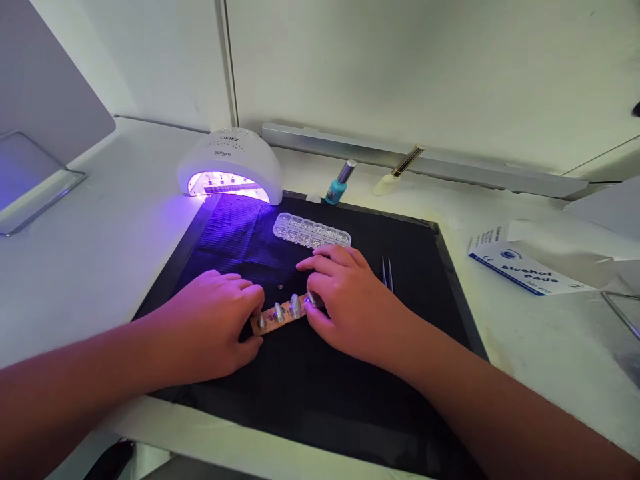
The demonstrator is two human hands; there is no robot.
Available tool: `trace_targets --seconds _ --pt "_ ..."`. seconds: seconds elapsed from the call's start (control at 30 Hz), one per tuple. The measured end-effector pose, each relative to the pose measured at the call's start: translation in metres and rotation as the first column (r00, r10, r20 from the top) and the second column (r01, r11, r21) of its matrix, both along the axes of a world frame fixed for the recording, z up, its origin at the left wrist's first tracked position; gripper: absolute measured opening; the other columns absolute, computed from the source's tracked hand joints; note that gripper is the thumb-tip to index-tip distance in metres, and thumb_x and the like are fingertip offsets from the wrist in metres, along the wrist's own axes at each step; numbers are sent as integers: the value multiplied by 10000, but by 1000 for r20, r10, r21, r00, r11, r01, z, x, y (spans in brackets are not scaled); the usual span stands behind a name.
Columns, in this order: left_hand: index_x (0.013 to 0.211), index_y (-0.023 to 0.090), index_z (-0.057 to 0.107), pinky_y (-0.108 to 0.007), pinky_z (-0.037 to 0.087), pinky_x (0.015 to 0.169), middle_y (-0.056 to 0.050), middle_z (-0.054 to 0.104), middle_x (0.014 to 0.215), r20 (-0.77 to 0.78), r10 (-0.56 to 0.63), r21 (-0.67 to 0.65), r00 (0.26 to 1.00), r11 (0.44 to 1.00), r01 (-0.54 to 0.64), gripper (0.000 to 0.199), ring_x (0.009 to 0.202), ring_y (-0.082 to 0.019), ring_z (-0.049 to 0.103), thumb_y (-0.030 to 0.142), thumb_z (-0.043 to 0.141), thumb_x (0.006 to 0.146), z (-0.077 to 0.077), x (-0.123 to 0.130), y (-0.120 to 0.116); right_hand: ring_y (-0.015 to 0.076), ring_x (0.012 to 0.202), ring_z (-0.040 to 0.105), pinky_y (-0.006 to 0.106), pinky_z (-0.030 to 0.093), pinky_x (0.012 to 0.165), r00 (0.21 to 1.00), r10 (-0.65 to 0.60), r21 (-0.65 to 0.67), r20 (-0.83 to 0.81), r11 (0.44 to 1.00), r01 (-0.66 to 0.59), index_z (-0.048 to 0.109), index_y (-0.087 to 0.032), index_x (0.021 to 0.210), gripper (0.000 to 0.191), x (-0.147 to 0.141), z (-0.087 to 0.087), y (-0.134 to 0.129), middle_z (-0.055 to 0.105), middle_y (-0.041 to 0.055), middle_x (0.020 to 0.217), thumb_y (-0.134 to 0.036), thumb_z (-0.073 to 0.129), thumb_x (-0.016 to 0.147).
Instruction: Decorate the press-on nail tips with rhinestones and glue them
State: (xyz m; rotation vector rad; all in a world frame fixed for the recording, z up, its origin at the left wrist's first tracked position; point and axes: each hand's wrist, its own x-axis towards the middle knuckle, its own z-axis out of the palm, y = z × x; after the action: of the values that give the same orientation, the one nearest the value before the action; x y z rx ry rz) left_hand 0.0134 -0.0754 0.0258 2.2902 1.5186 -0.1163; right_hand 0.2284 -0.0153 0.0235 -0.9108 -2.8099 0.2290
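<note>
A narrow wooden-looking strip (pixel 275 325) with several silver false nails (pixel 295 307) standing on it lies over the black mat. My left hand (pixel 220 327) is closed on the strip's left end, thumb below and fingers above. At the other end, my right hand (pixel 355 303) pinches a silver false nail between thumb and fingers; its fingertips partly hide that nail and the strip's end. A small shiny gem (pixel 281 286) lies on the mat just above the strip. Behind my right hand's fingers sits a clear compartment case (pixel 313 230) of tiny pale gems.
At the back left a white nail lamp (pixel 230 163) glows purple. Tweezers (pixel 387 272) lie right of my right hand on the black mat (pixel 310 400). A blue polish bottle (pixel 340 183) and a gold-capped bottle (pixel 399 172) stand behind. An alcohol pads box (pixel 533 267) is at right.
</note>
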Motion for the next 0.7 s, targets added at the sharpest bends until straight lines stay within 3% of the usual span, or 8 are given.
trace_targets --seconds 0.7 --pt "787 224 587 -409 378 709 -39 647 788 14 9 -20 1000 1000 -8 152 749 -259 584 375 603 789 0 -1 0 357 1210 544 556 410 1008 1000 4 -45 26 999 -3 683 -169 769 66 1 4 1 722 126 1213 -174 631 808"
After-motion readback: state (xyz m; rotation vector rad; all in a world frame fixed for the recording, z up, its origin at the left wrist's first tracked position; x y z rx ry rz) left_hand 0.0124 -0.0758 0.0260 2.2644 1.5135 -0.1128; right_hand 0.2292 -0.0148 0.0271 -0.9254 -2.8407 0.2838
